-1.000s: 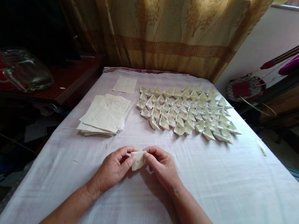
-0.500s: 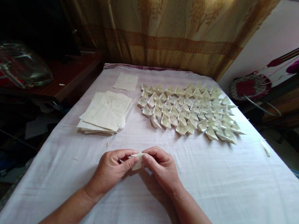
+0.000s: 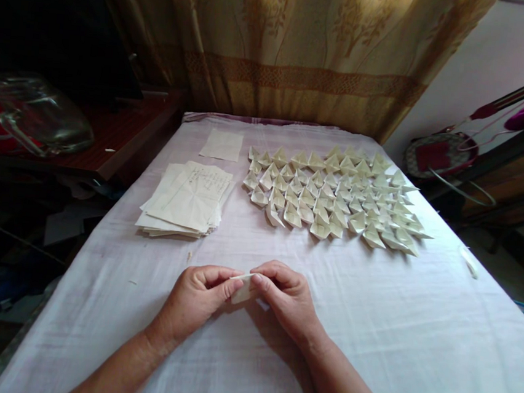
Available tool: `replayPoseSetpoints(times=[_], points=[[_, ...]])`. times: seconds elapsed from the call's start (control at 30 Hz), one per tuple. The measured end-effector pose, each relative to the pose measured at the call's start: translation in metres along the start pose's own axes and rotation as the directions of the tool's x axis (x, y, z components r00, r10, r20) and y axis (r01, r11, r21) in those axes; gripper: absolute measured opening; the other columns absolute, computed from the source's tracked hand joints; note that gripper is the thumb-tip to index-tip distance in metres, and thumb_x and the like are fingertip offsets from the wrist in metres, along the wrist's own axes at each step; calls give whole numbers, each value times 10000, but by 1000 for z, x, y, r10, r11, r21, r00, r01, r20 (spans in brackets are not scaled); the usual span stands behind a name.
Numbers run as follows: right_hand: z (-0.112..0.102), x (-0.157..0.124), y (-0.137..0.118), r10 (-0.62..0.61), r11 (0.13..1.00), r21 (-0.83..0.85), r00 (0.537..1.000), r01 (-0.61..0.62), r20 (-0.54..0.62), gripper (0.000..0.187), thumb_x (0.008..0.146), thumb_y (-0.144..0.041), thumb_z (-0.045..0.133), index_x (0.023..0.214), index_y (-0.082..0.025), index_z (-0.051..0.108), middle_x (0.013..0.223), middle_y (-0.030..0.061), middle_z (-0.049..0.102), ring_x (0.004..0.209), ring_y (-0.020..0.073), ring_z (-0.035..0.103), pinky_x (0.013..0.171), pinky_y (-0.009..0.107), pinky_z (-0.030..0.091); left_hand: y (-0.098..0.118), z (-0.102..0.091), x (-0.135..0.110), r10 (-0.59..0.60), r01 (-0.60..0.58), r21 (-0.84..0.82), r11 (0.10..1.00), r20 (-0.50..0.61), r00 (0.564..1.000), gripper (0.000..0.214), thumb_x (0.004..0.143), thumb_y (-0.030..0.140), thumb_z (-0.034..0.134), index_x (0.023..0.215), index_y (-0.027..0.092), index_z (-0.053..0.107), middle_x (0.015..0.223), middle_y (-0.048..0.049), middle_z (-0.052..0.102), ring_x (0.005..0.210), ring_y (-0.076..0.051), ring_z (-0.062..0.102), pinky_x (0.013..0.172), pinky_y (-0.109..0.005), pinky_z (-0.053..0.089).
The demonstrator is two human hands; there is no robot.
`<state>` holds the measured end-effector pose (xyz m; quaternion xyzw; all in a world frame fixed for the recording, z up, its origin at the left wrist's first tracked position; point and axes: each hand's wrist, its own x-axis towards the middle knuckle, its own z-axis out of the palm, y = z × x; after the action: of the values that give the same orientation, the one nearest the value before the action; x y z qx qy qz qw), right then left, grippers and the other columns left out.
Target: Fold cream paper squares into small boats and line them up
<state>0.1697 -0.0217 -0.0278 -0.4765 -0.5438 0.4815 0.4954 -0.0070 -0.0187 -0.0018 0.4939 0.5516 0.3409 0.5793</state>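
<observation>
Both hands pinch a small folded piece of paper (image 3: 243,290) just above the cloth. My left hand (image 3: 201,292) grips its left end between thumb and fingers. On the opposite end, my right hand (image 3: 283,294) has its thumb laid on the near face and its fingers behind. The fingers partly cover the paper, so its full shape is hidden. Beyond the hands, several rows of folded paper boats (image 3: 322,196) stand close together. A stack of cream paper sheets (image 3: 185,198), the top one bearing handwriting, lies to the left, with a single sheet (image 3: 221,145) behind it.
A white cloth (image 3: 369,330) covers the table. Left of it, a glass jug (image 3: 42,116) lies on a dark wooden surface (image 3: 123,143). A patterned curtain (image 3: 293,70) hangs behind. A small white scrap (image 3: 469,263) sits near the right edge, and a bag (image 3: 442,155) is beyond.
The folded paper has tilted slightly and more of its near face shows between my thumbs. My hands keep their hold in nearly the same place. The view has shifted slightly.
</observation>
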Motion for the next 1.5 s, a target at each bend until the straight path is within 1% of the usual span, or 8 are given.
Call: replayPoseSetpoints(times=[0.13, 0.4, 0.63, 0.9, 1.03, 1.3, 1.4, 1.5], points=[[-1, 0, -1, 20, 1000, 8, 1000, -20, 5, 180, 795, -329, 698, 707, -185, 757, 661, 27, 673, 596, 128, 573, 542, 219, 432, -2, -1, 1, -59, 59, -25, 998, 18, 998, 416, 651, 504, 756, 824, 130, 813, 481, -2, 594, 429, -88, 473, 423, -184, 381], [2, 1, -3, 40, 999, 15, 999, -40, 1, 221, 803, -357, 686, 677, -181, 732, 639, 20, 639, 587, 126, 540, 541, 227, 421, -6, -2, 5, -40, 41, -21, 999, 66, 997, 435, 692, 528, 724, 821, 118, 792, 448, 17, 544, 391, -79, 441, 393, -176, 360], [1, 4, -1, 210, 969, 147, 975, -198, -67, 293, 745, -461, 729, 698, -173, 705, 575, -21, 572, 511, 96, 441, 481, 215, 352, -11, -10, 8, -80, 78, 14, 997, 168, 983, 572, 786, 573, 619, 1131, 129, 724, 495, 10, 600, 388, -88, 489, 373, -158, 333], [0, 3, -1, 216, 973, 93, 976, -211, -43, 326, 739, -493, 729, 702, -170, 708, 592, -3, 592, 537, 111, 463, 483, 221, 353, -10, -9, 4, 141, -140, 129, 982, -2, 990, 328, 806, 404, 643, 954, 140, 768, 588, -8, 649, 440, -98, 515, 433, -186, 415], [1, 3, 1, 194, 979, 69, 980, -191, -34, 311, 759, -482, 714, 724, -173, 715, 603, 7, 608, 549, 121, 485, 484, 223, 367, -10, -11, 3, 242, -231, 231, 945, -18, 970, 255, 810, 340, 630, 893, 154, 783, 578, -11, 659, 468, -101, 498, 451, -181, 397], [1, 3, 3, 123, 992, 39, 992, -123, -13, 248, 787, -424, 692, 735, -182, 716, 630, 8, 623, 573, 130, 524, 518, 230, 413, -3, -10, 1, 317, -294, 332, 896, -16, 948, 216, 790, 279, 621, 882, 195, 797, 666, -17, 716, 502, -103, 528, 499, -186, 417], [2, 2, 2, 96, 995, 13, 995, -96, -27, 231, 801, -403, 677, 730, -186, 711, 616, 5, 616, 580, 135, 537, 533, 235, 430, -2, -10, 0, 255, -244, 281, 928, 0, 967, 217, 791, 309, 619, 845, 175, 781, 648, -16, 696, 492, -97, 517, 481, -185, 400], [4, 1, 2, 36, 998, -42, 997, -39, -61, 217, 807, -376, 663, 705, -189, 704, 645, 16, 642, 601, 140, 559, 554, 239, 447, -2, -10, 1, 91, -94, 118, 989, 27, 995, 270, 752, 385, 644, 834, 147, 743, 582, 6, 627, 445, -92, 488, 432, -185, 382]])
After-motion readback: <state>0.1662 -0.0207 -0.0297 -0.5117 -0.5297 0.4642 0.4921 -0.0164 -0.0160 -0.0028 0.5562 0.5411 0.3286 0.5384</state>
